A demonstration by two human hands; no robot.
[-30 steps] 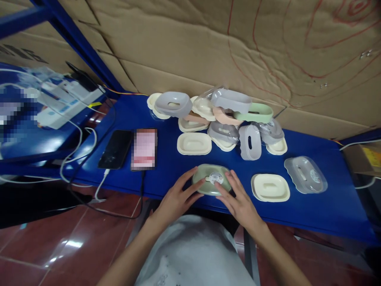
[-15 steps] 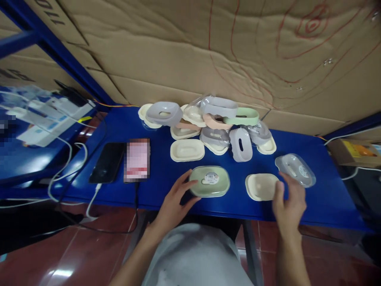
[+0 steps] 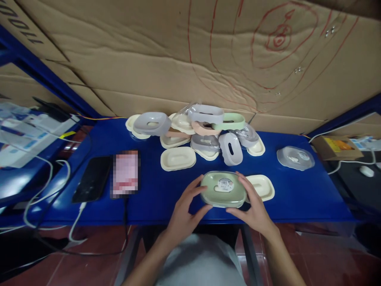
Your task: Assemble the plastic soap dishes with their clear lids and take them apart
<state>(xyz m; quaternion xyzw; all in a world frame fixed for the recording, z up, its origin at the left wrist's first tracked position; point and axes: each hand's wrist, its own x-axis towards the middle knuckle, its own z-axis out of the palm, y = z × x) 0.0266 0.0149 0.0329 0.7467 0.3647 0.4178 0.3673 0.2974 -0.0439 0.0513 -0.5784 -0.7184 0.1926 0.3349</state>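
A green soap box [image 3: 212,193] with a clear lid and a white round label is held near the front edge of the table. My left hand [image 3: 190,200] grips its left end, thumb below and fingers above. My right hand [image 3: 253,206] closes round the right end in the same way. Just behind my right fingers, a cream oval dish [image 3: 264,187] lies on the table, partly covered by the hand. Farther right sits a clear-lidded grey piece [image 3: 295,157], apart from both hands.
Grey, green, peach and cream dish parts [image 3: 205,143] are heaped at the back of the blue table [image 3: 160,202], before a cardboard wall [image 3: 143,55]. A cream dish [image 3: 177,158] lies in front of the heap. Leftward are a black phone [image 3: 93,178] and cables.
My right hand has moved left, away from the cream dish and clear-lidded piece, onto the green soap box's right end. My left hand stays at its left end. The view has shifted.
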